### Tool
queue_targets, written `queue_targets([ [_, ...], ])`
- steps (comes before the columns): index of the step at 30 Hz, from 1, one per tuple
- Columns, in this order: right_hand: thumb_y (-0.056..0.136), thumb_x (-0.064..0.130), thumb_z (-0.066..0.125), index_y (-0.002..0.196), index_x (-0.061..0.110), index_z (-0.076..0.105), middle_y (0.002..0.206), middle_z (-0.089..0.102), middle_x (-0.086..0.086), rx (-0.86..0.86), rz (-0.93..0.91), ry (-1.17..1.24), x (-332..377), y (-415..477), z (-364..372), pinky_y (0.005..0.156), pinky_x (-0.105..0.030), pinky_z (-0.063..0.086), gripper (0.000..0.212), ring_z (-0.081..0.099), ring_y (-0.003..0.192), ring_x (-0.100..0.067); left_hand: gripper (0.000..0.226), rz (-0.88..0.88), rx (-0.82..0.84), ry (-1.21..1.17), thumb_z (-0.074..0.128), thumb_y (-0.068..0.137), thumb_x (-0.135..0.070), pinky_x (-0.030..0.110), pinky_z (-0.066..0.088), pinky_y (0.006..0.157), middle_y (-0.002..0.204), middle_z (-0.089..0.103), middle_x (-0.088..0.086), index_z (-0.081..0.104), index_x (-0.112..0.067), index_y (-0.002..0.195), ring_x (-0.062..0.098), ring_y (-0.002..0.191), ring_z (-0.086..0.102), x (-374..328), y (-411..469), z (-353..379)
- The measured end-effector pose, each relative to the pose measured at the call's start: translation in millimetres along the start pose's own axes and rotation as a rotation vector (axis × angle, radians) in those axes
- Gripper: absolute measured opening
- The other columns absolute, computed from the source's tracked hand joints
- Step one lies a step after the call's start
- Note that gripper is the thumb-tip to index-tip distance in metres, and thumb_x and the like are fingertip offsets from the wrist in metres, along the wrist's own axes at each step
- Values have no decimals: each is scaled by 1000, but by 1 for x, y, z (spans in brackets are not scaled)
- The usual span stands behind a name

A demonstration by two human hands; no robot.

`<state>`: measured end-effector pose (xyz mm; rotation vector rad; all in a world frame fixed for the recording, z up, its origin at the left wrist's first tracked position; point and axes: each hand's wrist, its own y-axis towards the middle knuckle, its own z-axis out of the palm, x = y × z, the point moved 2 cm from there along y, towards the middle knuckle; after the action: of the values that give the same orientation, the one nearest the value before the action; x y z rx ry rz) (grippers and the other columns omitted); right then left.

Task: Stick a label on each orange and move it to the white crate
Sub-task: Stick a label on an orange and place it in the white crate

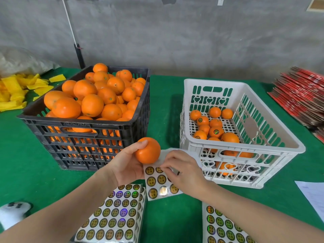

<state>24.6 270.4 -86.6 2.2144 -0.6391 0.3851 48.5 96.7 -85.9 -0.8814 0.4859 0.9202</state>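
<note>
grip: left hand (pixel 128 166) is holding orange (pixel 149 152); right hand (pixel 183 171) is pinching label sheet (pixel 158 183)
surface: green cloth (pixel 26 163) is covering it
room: grey wall (pixel 175 41) is standing behind

The left hand (pixel 128 165) grips an orange (pixel 149 151) above the green tablecloth (pixel 26 163), in front of the black crate (pixel 84 137) heaped with oranges. Just beside it, the right hand (pixel 182 171) pinches a gold label (pixel 159 170) on a partly used sticker sheet (pixel 157 185). The white crate (pixel 245 149) at right holds several labelled oranges (pixel 215 131). 2 fuller sticker stacks (pixel 112 213) lie nearer.
</note>
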Motion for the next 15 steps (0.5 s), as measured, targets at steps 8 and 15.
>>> queue_targets([
  [8,85,0,63,80,14,67,80,67,1,-112,678,703,-3,26,-26,75,-24,48,15,59,78,-10,113,113,-14,190,98,22,-12,37,58,73,110,70,16,54,-6,126,29,96,69,0,-1,-5],
  [15,85,-2,60,77,9,65,105,65,-2,95,830,897,12,32,-21,84,-30,50,14,60,92,-19,87,248,19,317,71,51,16,37,55,84,117,62,12,52,-21,128,27,101,65,2,2,-1],
])
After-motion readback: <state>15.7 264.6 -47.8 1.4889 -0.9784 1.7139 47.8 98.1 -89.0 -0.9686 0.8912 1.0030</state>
